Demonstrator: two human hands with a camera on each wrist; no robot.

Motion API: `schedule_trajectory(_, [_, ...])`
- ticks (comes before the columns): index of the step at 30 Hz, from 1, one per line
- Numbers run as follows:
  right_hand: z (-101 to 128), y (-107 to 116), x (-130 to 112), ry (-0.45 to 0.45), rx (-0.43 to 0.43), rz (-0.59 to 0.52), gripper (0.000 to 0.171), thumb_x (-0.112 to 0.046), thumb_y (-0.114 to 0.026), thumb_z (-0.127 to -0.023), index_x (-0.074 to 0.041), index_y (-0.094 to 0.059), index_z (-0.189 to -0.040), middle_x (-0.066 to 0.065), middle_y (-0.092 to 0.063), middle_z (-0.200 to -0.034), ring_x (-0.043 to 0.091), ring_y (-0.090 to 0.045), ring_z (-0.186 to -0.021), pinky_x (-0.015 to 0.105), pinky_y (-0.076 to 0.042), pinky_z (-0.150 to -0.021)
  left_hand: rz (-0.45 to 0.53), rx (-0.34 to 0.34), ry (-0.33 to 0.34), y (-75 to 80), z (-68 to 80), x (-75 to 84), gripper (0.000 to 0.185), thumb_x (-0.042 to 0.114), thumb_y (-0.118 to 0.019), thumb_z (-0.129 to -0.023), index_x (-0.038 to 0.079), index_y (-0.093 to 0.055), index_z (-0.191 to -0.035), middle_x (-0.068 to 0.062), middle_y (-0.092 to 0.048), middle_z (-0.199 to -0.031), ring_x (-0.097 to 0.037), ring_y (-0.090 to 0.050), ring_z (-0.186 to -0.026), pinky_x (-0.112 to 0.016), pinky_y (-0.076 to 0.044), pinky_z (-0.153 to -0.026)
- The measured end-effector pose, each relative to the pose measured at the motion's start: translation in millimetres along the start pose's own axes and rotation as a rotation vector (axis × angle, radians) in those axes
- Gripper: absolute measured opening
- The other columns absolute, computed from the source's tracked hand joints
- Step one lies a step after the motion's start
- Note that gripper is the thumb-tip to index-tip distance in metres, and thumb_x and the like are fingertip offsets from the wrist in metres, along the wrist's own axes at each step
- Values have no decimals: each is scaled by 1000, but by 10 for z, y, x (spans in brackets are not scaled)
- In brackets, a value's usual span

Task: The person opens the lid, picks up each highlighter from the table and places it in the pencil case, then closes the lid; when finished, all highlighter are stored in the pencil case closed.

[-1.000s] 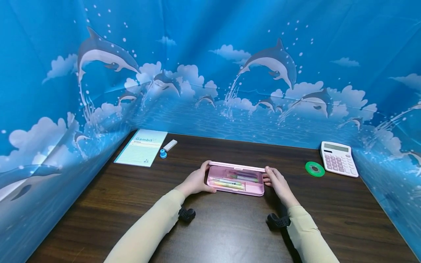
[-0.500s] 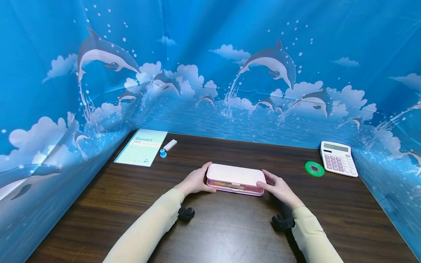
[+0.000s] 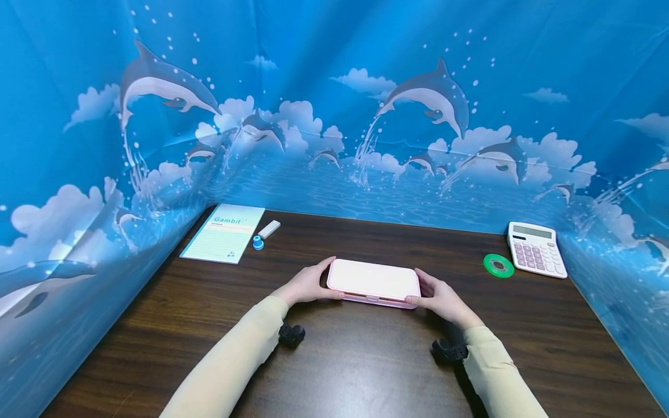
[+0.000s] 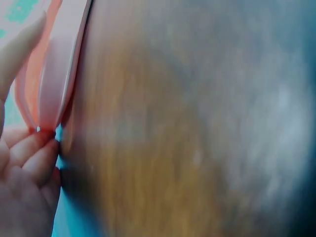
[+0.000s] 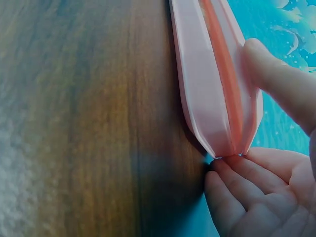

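A pink pencil case (image 3: 373,278) with a pale lid lies on the dark wooden table, its clasp side towards me. The lid is down over the base, with a narrow gap along the front; the pens inside are hidden. My left hand (image 3: 308,285) holds the left end, thumb at the front corner. At the right end, my right hand (image 3: 444,301) has its thumb on the lid's front edge and the other fingers behind. Both wrist views show an orange-red strip between lid and base, with fingertips touching the case's far side (image 4: 55,89) (image 5: 205,94).
At the back left lie a notepad (image 3: 225,233), a white eraser-like block (image 3: 269,229) and a small blue object (image 3: 258,242). A green tape roll (image 3: 498,266) and a white calculator (image 3: 536,249) are on the right. A dolphin-print curtain (image 3: 334,168) surrounds the table.
The pencil case's lid has swung down from upright, covering the pens. My right hand has shifted from the lid's raised edge to its front corner. The left hand has stayed at the left end.
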State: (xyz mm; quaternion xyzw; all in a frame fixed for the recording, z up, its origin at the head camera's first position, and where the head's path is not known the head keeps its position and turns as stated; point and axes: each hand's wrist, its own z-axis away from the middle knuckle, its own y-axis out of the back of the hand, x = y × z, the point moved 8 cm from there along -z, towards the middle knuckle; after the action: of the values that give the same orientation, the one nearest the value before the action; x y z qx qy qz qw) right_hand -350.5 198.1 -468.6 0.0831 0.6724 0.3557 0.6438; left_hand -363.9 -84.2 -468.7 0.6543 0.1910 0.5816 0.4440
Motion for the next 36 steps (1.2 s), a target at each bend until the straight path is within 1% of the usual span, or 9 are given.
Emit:
schedule_trajectory(4, [6,-12,30,-11,1,8,96,-40,-73,-81,3,-20,-149,25,-26,-152,39,-34,-135,47,-36,-104,27,-33,14,6,12,-28,96,56,-71,-77,17,-25,-152,-9,-37,-150,-26,-38,-136,-44,-34,-109])
schedule_trajectory(6, [17,-12,34,-18,3,8,98,-42,-74,-80,3,-21,-149,24,-27,-152,38,-35,-135,47,-36,-104,39,-42,15,10,17,-26,95,55,-71,-77,17,-26,-152,-9,-36,-151,-26,-37,-136,-44,-33,-109])
schedule_trajectory(17, [38,20,16,-17,4,33,98,-42,-75,-78,3,-24,-148,24,-29,-150,38,-36,-134,46,-38,-102,58,-43,16,7,-24,-1,96,55,-73,-75,12,-30,-150,-10,-38,-149,-26,-37,-136,-43,-34,-109])
schedule_trajectory(22, [42,22,24,-25,10,30,98,-43,-76,-78,3,-24,-148,24,-29,-150,38,-37,-134,46,-38,-103,39,-55,26,10,-43,16,95,53,-74,-75,11,-31,-149,-10,-39,-149,-25,-37,-136,-42,-33,-109])
schedule_trajectory(27, [47,31,37,-38,28,40,98,-43,-76,-77,2,-25,-148,23,-30,-150,37,-37,-134,45,-38,-102,37,-69,32,28,-51,71,96,49,-76,-75,8,-31,-149,-11,-40,-148,-26,-37,-136,-42,-32,-110])
schedule_trajectory(31, [35,29,38,-38,39,41,97,-41,-77,-77,1,-25,-148,23,-31,-150,37,-38,-134,45,-38,-102,27,-71,42,44,-36,97,95,47,-76,-76,8,-30,-149,-11,-40,-148,-25,-37,-136,-41,-32,-110])
schedule_trajectory(36, [-4,-4,-8,-22,23,33,98,-39,-77,-77,3,-25,-148,24,-31,-150,37,-39,-133,45,-38,-102,4,-66,72,76,-14,83,95,45,-77,-76,8,-29,-149,-12,-39,-149,-26,-37,-136,-41,-32,-110])
